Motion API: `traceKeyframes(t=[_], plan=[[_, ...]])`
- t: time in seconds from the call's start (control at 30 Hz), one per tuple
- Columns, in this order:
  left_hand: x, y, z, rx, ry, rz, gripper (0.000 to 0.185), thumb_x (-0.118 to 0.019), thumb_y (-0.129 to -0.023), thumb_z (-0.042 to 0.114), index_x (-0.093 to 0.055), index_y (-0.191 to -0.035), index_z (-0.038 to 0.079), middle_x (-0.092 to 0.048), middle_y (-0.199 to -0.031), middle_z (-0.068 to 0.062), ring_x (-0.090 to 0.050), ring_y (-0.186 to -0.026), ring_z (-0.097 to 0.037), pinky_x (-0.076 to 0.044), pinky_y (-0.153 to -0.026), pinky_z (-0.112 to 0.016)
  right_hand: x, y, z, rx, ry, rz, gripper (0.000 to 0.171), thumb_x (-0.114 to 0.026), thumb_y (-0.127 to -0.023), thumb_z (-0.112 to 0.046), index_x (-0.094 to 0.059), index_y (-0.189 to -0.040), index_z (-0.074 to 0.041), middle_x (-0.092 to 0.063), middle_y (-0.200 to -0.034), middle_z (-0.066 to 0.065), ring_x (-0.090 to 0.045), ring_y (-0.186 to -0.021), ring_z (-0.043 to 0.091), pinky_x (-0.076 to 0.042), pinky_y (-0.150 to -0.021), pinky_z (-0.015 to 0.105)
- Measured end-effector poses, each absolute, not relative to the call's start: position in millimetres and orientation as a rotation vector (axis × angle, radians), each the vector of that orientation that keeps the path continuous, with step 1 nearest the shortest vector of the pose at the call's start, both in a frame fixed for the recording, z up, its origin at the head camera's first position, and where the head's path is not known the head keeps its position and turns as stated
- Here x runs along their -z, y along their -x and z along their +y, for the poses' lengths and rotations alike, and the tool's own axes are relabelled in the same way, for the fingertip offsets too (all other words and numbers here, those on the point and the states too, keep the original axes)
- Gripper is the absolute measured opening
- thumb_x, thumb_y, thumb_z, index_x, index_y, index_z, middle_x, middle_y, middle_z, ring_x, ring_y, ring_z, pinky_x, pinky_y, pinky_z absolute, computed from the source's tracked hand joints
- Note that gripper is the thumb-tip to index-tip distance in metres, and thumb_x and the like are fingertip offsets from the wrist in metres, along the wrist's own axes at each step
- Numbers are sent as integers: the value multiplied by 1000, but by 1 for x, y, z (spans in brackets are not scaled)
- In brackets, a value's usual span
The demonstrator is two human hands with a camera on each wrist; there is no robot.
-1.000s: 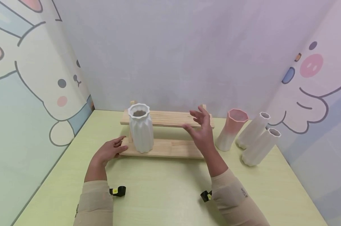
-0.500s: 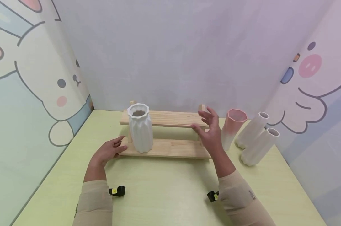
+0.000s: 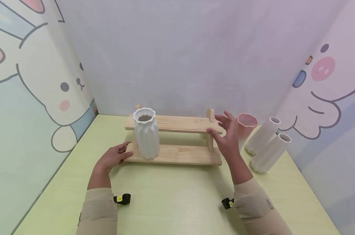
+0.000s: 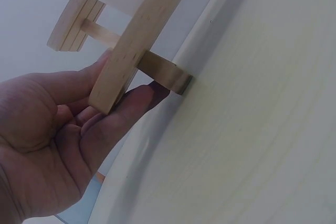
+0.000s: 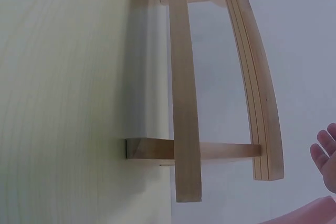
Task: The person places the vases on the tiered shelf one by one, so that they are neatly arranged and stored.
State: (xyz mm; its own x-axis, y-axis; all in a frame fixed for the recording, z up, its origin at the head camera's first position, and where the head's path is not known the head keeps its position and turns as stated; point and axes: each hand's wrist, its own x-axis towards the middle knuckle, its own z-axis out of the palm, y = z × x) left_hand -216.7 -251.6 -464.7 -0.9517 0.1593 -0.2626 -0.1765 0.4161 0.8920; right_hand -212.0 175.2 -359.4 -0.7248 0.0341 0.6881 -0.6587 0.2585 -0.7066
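A two-tier wooden rack (image 3: 177,154) stands on the green table (image 3: 171,195). A white ribbed vase (image 3: 146,133) stands upright on the left end of its lower shelf. My left hand (image 3: 112,157) rests with straight fingers against the left end of the lower shelf (image 4: 137,51). My right hand (image 3: 228,137) hovers open, fingers spread, just right of the rack's right end (image 5: 185,129), in front of a pink vase (image 3: 245,125). It holds nothing and is not touching the vase.
Two white tube vases (image 3: 268,145) lean at the right, beyond the pink one. Cartoon-printed walls close in the table on the left, back and right. Bare green table lies between my arms.
My right hand has moved rightward from in front of the upper shelf to beside the rack's right end, now covering part of the pink vase. The left hand stayed still.
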Motion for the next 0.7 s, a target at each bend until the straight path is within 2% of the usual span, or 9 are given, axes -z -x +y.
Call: traceKeyframes(t=[0.1,0.5,0.7], plan=[[464,217,-251,-1554,22,2366,77,-65,-85,38,-25,-148,19,-22,-149,-17,-45,-122,-27,-50,-82,-33,358,213,181,-1513,-549,-1938,77,-75,-75,0,-26,-134,10,-51,-120,31,-47,-113,44,-34,-96,55],[465,216,-251,-1580,5,2347,75,-64,-87,34,-25,-148,17,-21,-149,-18,-44,-122,-28,-51,-81,-34,351,214,201,-1462,-555,-1905,77,-76,-75,0,-30,-137,-2,-50,-121,30,-45,-114,43,-34,-96,55],[467,217,-252,-1584,12,2342,76,-66,-85,37,-26,-148,18,-20,-149,-19,-45,-122,-28,-51,-81,-33,356,225,218,-1459,-487,-1902,82,-79,-72,-7,-31,-138,-13,-53,-122,20,-48,-116,35,-36,-98,45]])
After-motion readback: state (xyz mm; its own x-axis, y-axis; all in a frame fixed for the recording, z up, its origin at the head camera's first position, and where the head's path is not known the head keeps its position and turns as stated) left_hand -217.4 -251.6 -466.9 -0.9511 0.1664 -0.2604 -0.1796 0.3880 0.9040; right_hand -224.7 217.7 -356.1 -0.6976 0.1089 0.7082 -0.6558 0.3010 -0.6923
